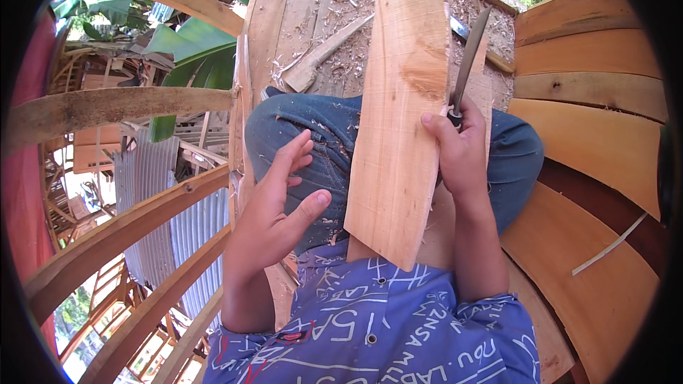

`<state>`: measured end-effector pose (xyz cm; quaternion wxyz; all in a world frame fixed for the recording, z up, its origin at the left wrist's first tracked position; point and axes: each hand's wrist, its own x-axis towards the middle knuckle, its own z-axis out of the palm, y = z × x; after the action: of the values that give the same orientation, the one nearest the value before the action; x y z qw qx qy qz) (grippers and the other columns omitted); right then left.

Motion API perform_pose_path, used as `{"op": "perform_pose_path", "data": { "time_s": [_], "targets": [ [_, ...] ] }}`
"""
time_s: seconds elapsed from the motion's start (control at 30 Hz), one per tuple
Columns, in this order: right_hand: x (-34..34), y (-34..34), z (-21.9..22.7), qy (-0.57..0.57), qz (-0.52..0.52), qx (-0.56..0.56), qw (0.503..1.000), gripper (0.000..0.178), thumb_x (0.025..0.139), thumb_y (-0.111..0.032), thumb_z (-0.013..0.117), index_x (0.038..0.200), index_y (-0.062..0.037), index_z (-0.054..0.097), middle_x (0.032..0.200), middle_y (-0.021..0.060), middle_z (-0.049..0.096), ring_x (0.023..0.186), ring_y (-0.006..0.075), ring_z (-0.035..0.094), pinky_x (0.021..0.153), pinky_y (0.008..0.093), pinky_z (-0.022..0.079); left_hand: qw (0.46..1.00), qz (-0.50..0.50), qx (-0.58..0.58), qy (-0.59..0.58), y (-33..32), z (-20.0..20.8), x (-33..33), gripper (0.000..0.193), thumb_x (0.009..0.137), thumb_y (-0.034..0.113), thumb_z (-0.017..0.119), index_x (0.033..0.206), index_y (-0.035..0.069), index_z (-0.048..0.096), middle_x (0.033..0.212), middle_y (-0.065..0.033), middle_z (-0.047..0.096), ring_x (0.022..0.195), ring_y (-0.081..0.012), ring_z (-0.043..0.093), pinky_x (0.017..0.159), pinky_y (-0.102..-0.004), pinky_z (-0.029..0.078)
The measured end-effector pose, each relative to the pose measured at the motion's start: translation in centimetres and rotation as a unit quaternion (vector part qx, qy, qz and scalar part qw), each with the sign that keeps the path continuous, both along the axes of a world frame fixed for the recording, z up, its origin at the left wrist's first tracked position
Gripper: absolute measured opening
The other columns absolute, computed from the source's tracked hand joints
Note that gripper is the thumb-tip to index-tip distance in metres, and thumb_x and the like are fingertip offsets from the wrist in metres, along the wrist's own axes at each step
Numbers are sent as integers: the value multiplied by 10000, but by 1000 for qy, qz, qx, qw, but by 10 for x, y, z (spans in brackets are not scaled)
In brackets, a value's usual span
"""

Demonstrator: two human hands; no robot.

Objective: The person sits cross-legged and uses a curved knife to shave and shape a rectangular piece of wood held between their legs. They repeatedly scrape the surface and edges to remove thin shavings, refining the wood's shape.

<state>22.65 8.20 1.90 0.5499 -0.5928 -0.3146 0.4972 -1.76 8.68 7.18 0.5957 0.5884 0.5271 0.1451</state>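
A long pale wooden board point(398, 107) stands lengthwise in front of me, its near end close to my shirt and its far end reaching the top of the view. My right hand point(464, 146) is closed around the dark handle of a knife point(471, 57), blade pointing away and up. The thumb of that hand presses on the board's right edge. To the left of the board, my left hand point(279, 203) hovers over my left thigh with fingers apart, holding nothing. My folded legs in jeans point(313, 135) lie partly under the board.
On the plank floor point(334, 0), strewn with wood shavings, lies a wooden mallet-like piece point(313, 64). A partly hidden metal blade point(459, 27) is behind the board. Wooden rails point(135, 107) run along the left; a slatted plank wall point(590, 92) stands on the right.
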Motion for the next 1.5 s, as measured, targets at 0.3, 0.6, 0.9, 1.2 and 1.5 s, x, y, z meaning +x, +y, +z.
{"op": "perform_pose_path", "data": {
  "time_s": [0.3,0.6,0.9,1.2,1.5],
  "targets": [
    [41,-7,41,-91,161,4,983,193,773,-59,679,918,-15,559,676,-87,414,570,0,376,491,197,292,901,-104,406,113,33,27,12,790,759,231,757,1433,84,372,1504,-197,318,1406,-380,280,1124,-540,231],
    [46,-24,82,-83,422,-5,903,172,744,-107,661,812,-11,536,668,7,422,617,66,403,511,262,340,731,-421,499,198,85,62,49,526,663,277,817,1115,137,588,1165,-80,602,1272,-283,465,1142,-572,218],
    [122,-47,78,-8,337,-137,932,216,895,-229,629,923,-17,604,565,-52,461,449,22,423,393,201,306,773,-459,383,214,95,65,44,275,702,233,778,733,70,559,725,-87,596,763,-291,627,682,-420,471],
    [132,-69,71,-68,-56,39,995,558,1008,-522,377,714,-58,476,484,-21,361,374,57,344,348,208,265,847,-309,341,267,56,80,7,253,783,214,719,777,31,544,697,-154,560,649,-365,570,582,-431,438],
    [69,-64,36,-230,88,14,969,470,948,-336,598,656,25,530,510,93,500,441,203,434,452,319,357,859,-297,242,340,13,70,-3,210,763,237,712,764,68,587,624,-145,565,608,-360,584,558,-441,443]
  ]
}}
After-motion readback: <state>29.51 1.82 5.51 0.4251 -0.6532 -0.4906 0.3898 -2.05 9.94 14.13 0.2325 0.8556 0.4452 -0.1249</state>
